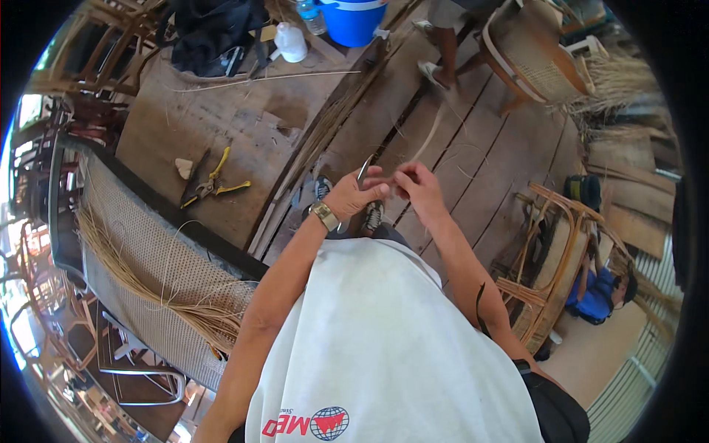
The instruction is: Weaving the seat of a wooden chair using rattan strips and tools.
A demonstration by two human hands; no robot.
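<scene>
- A thin pale cane strip (434, 131) is before the person's chest, above the plank floor (484, 144); it runs from the hands up toward the far side.
- The right hand (421, 193) pinches the strip's near end between thumb and fingers.
- The left hand (356, 196) is just beside it, fingers pointing at the right hand; whether it also grips the strip, I cannot tell.
- A slim shiny metal tool (364, 171) crosses the left fingers; how firmly it is held is unclear.
- A gold-toned watch (324, 215) circles the left wrist.
- Below the hands, 2 patterned shoes show, partly hidden.
- To the left, a wooden platform (251, 159) bears yellow-handled pliers (216, 182), with a dark tool (193, 179) and a pale block (184, 168) beside them.
- Nearer, a long bundle of cane strands (136, 284) lies over a woven panel (173, 255) with a dark frame.
- At the far edge are a black bag (214, 33), a white jug (291, 46), a clear bottle (312, 18) and a blue bucket (352, 26).
- To the right of the bucket stand another person's legs (447, 55), near a chair (559, 74) with woven cane.
- At the right, a person in blue (591, 295) is beside a wooden chair frame (550, 277).
</scene>
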